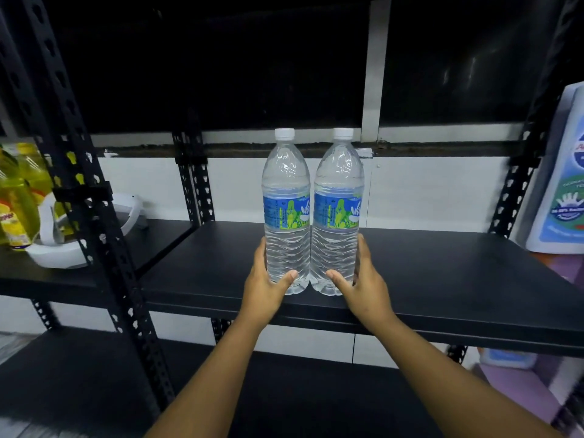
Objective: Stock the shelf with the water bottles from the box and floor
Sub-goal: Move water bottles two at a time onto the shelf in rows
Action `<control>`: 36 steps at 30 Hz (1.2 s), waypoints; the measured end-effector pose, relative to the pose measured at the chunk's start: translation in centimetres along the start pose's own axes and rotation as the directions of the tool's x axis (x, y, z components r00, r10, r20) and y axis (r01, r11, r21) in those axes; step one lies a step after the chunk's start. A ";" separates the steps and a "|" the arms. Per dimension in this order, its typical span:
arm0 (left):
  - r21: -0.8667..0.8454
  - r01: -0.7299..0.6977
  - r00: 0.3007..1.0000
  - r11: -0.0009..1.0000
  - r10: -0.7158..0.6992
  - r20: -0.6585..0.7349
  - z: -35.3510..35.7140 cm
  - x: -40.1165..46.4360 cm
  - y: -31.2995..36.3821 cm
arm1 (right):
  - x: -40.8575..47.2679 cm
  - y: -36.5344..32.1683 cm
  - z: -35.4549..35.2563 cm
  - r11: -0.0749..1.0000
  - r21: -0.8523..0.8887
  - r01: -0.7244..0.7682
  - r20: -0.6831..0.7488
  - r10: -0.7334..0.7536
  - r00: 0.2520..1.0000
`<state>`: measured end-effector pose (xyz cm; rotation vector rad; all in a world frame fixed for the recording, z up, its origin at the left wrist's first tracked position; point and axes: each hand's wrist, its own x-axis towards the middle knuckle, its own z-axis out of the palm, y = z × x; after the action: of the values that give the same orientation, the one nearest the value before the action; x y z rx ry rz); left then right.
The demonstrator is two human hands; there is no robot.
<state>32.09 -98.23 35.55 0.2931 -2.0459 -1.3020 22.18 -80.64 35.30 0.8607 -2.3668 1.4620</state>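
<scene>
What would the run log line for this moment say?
step: placing | left hand grips left bottle | right hand grips right bottle | both upright, side by side on shelf

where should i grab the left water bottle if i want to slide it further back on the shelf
Grip the left water bottle low on its ribbed lower body, coming from the open front of the shelf. It stands upright and touches the right bottle, so wrap from its free outer side, where the left hand has its fingers.

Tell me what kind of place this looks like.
Probably a shop stockroom or storeroom: black slotted metal shelving, two identical water bottles being set out, and bottles of yellow cooking oil on the neighbouring rack.
</scene>
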 end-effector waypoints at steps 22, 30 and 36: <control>0.044 0.028 1.000 0.999 -0.027 -0.006 -0.6 5.1 -2.5 | 6.1 1.6 2.4 0.994 0.091 0.062 0.116 -0.072 0.991; 0.036 0.036 0.999 0.999 -0.036 -0.004 0.0 10.1 -4.8 | 10.2 2.6 4.7 0.979 0.145 0.143 0.059 -0.153 0.986; 0.021 -0.012 1.000 1.000 0.012 0.018 -0.2 13.0 -6.7 | 13.0 3.2 6.9 0.978 0.149 0.147 0.035 -0.154 0.988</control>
<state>21.49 -108.28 35.36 0.2798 -2.0745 -1.2803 10.60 -90.27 35.85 1.0946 -2.1924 1.5845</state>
